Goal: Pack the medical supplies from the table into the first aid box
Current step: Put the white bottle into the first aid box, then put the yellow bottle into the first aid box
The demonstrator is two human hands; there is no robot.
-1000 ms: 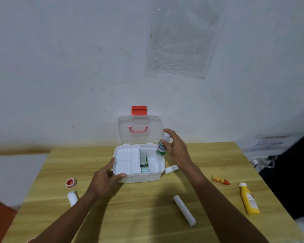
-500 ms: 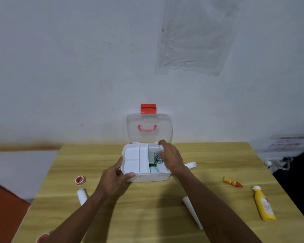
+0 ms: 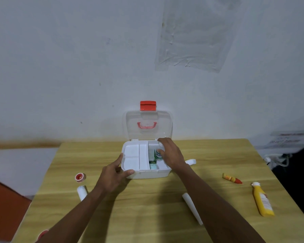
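Observation:
A white first aid box (image 3: 146,174) stands open at the table's far middle, its clear lid (image 3: 148,126) with a red latch upright against the wall. My left hand (image 3: 112,178) grips the box's front left corner. My right hand (image 3: 170,153) reaches into the right compartment, fingers closed on a small white bottle with a green label (image 3: 158,155). A green packet (image 3: 152,160) lies beside the bottle inside. On the table lie a yellow bottle (image 3: 262,200), a small orange tube (image 3: 231,178), a long white roll (image 3: 191,207), a short white roll (image 3: 82,192) and a red tape roll (image 3: 80,177).
The wooden table (image 3: 147,216) ends against a grey wall. A white piece (image 3: 190,161) pokes out behind my right wrist. Another red roll (image 3: 42,234) sits at the front left edge. A white cable (image 3: 277,158) hangs off the right side.
My right hand carried the green-labelled bottle from above the box rim down into the right compartment. My left hand stayed on the box corner. My head view shifted slightly left.

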